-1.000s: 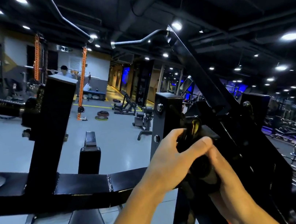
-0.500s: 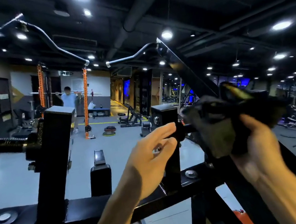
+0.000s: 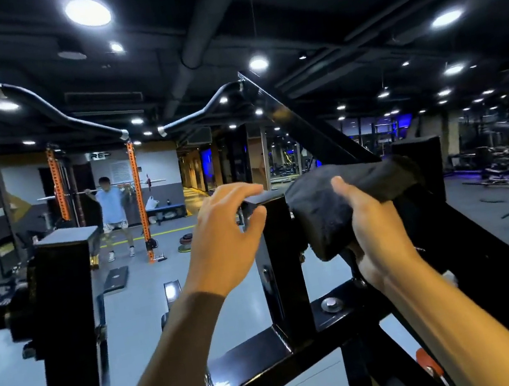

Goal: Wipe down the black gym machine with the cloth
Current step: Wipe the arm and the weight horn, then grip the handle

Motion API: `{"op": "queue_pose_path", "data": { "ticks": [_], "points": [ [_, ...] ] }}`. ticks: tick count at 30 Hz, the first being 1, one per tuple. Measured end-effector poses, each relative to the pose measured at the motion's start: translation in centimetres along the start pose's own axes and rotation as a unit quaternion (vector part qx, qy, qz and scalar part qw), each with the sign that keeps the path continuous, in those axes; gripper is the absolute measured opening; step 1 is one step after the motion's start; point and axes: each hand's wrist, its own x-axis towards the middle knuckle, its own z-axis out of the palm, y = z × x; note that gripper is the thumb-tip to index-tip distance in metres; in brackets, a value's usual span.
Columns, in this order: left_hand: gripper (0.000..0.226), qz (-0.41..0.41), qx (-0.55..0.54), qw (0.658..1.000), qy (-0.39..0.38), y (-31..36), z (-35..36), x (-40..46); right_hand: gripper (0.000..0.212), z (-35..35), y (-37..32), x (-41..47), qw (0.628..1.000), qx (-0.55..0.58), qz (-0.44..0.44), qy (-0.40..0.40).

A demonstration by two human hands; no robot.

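Head view, machine: the black gym machine (image 3: 277, 255) stands right in front of you; its square upright post rises between your two hands, long axis vertical, off a cross beam low in the frame.
Head view, slanted arm: a second black member climbs up and away from the right of the post, its axis leaning back toward the ceiling.
Head view, cloth: the dark cloth (image 3: 331, 204) sits bunched just right of the post top, against the foot of the slanted arm.
Head view, right hand: your right hand (image 3: 374, 227) is the nearer one to the cloth. Grip closed round it, thumb over the top edge, fingers under the wad.
Head view, left hand: your left hand (image 3: 223, 234) has its fingers curled over the near corner of the post's top cap; thumb below the edge. Looks like a steadying hold.
Judgement, next move: the unwiped run likely lies along the post or up the slanted arm; follow that axis.
Background: a person stands at an orange rack, well apart.
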Motion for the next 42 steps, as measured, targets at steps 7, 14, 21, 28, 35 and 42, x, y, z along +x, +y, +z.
{"op": "queue_pose_path", "data": {
  "ticks": [7, 14, 21, 28, 35, 42],
  "points": [
    [0.034, 0.004, 0.025, 0.999, -0.031, -1.7, 1.5, 1.2, 0.011, 3.4, 1.1, 0.9, 0.961, -0.210, -0.180, 0.018],
    [0.034, 0.008, 0.029, 0.999, -0.016, -2.6, 2.2, 1.4, 0.036, 2.6, 3.5, 1.3, 0.859, -0.362, -0.360, 0.023],
    [0.028, -0.007, 0.017, 1.000, -0.011, -2.6, 2.3, 1.4, 0.022, 3.5, 4.4, 1.5, 0.838, -0.399, -0.372, 0.007],
    [0.037, -0.014, 0.005, 1.000, -0.026, -1.9, 1.8, 1.2, 0.016, 2.3, 5.5, 2.7, 0.863, -0.405, -0.297, 0.059],
    [0.035, -0.035, 0.033, 0.999, -0.016, -1.2, 1.8, 1.3, 0.023, 1.0, 3.6, 1.5, 0.904, -0.363, -0.226, 0.004],
    [0.042, 0.060, 0.045, 0.995, -0.060, 5.3, 5.5, -2.4, 0.018, -7.1, -3.3, -2.8, 0.991, -0.125, -0.016, -0.052]
  ]
}}
